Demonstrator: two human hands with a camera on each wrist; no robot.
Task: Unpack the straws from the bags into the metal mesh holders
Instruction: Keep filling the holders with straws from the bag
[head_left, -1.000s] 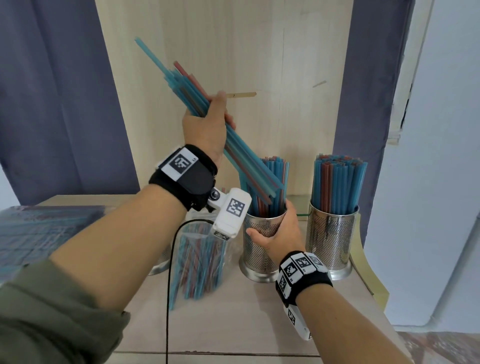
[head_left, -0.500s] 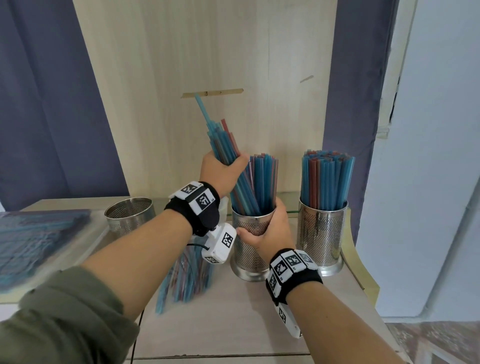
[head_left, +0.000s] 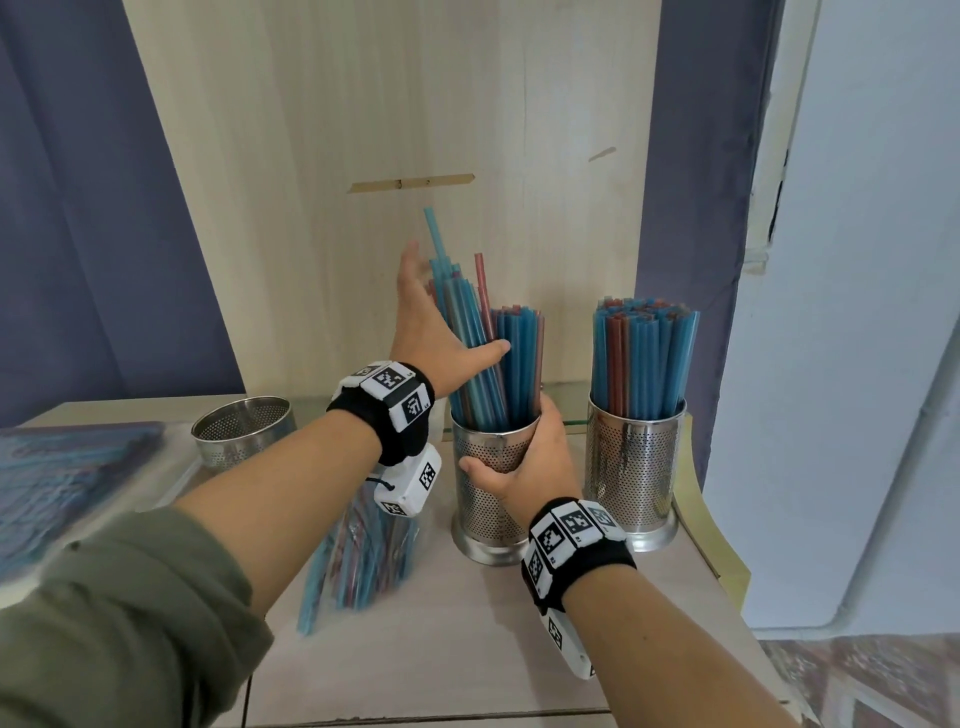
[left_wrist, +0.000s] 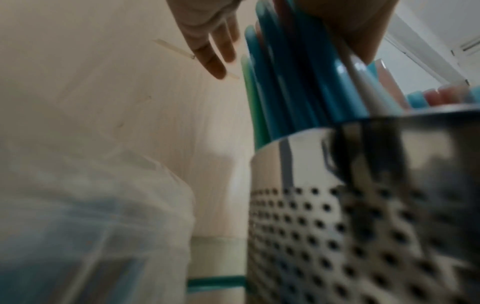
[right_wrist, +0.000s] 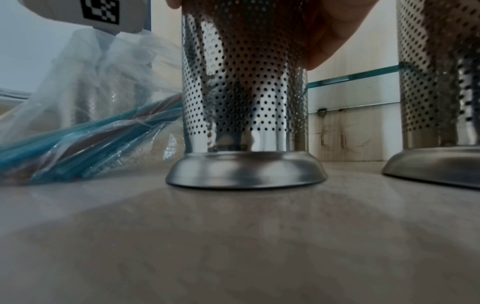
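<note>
Blue and red straws (head_left: 470, 332) stand in the middle mesh holder (head_left: 485, 512), some leaning left and poking above the rest. My left hand (head_left: 434, 319) is beside them with fingers straight and spread, and its thumb lies against the bundle. The left wrist view shows those fingers (left_wrist: 211, 53) apart from the straws (left_wrist: 285, 82). My right hand (head_left: 524, 462) grips the middle holder (right_wrist: 244, 98) near its rim from the front. A clear bag of straws (head_left: 363, 556) lies on the table left of the holder.
A full holder (head_left: 634, 467) stands at the right, close to the table edge. An empty holder (head_left: 243, 434) sits at the back left. Another flat bag of straws (head_left: 67, 467) lies at the far left. A wooden panel (head_left: 363, 104) rises right behind the holders.
My left hand brought the gripped bundle down from high at the left into the middle holder and opened its fingers. The right hand stayed on the holder.
</note>
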